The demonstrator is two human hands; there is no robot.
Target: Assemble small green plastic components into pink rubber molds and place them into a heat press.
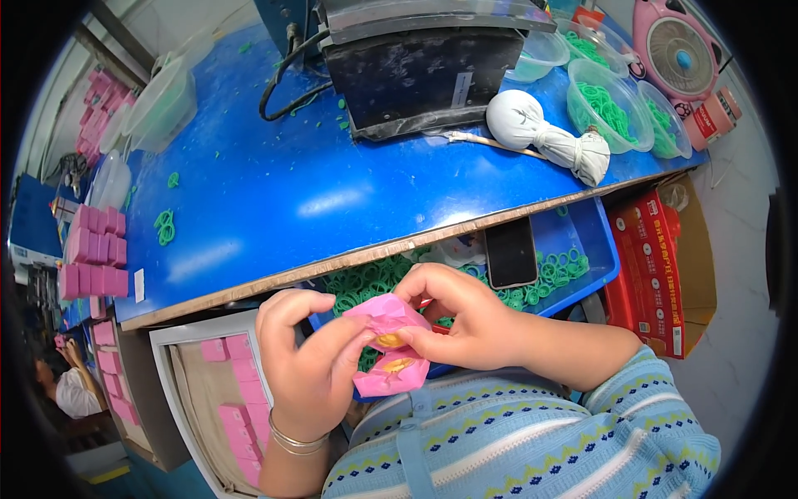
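head view, low centre of the frame: both hands meet over a pink wrapper [386, 345] with something yellow-orange showing in its folds. the left hand [307, 366] closes around it from the left, thumb and fingers pinching the upper flap, a thin metal bangle [293, 442] on the wrist. the right hand [465, 320] pinches the wrapper's right edge between thumb and curled fingers. the wrapper sits just in front of the blue bin [598, 249], which juts out under the table edge and holds green rings [366, 283]; a black phone [509, 252] lies on the rings at the bin's middle.

the blue table [274, 191] fills the middle of the frame. at upper centre stands a dark machine [424, 71] with a small white label on its front. to its right lies a white cloth bundle [540, 133], tied in the middle. in the upper right, clear tubs [611, 104] hold more green rings, with a pink fan [677, 50] behind them. on the right edge, under the table, stands a red carton [652, 266] with white print. along the left edge, small pink boxes [96, 249] are stacked in rows, and more of them lie in a tan drawer [208, 399] at lower left. a small white tag is stuck to the table's left end.
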